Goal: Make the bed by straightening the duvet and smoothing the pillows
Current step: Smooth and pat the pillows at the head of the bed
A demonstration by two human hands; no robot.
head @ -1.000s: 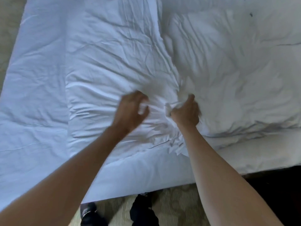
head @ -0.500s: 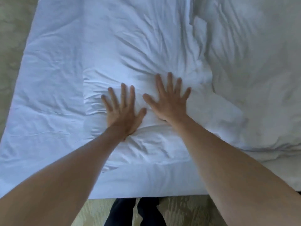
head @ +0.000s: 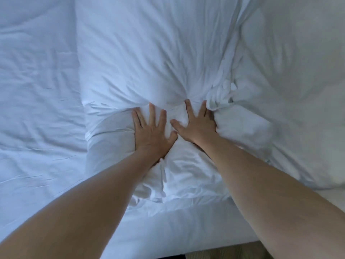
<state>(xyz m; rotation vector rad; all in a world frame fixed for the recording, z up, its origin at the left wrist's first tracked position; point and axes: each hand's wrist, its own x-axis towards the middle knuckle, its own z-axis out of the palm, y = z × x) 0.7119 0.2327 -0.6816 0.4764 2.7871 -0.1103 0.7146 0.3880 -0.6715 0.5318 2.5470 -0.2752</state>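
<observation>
Wide white bed (head: 186, 228) filling nearly the whole head view, near edge running across the bottom. Crumpled white sheet (head: 37, 113) spread over the left part. In the middle, a plump white rectangular cotton pillow (head: 134, 58), long axis running away from the viewer, short near end pointing at the bed's edge, far end out of view at the top. Just beside it on the right, touching along a bunched seam, a second white pillow (head: 291, 94) lying the same way. Duvet not distinguishable from the other white bedding. Strip of beige patterned carpet (head: 229, 252) at the lower edge, below the bed.

Two bare forearms reaching in from the bottom corners. Left hand (head: 152, 130) flat on the middle pillow's near half, grip released, fingers straight and spread, pressing a hollow into the cloth. Right hand (head: 197, 124) just beside it, thumbs almost meeting, likewise released and splayed, palm down; creases fanning outward from the fingertips, outer fingers partly sunk in the fold between the pillows.
</observation>
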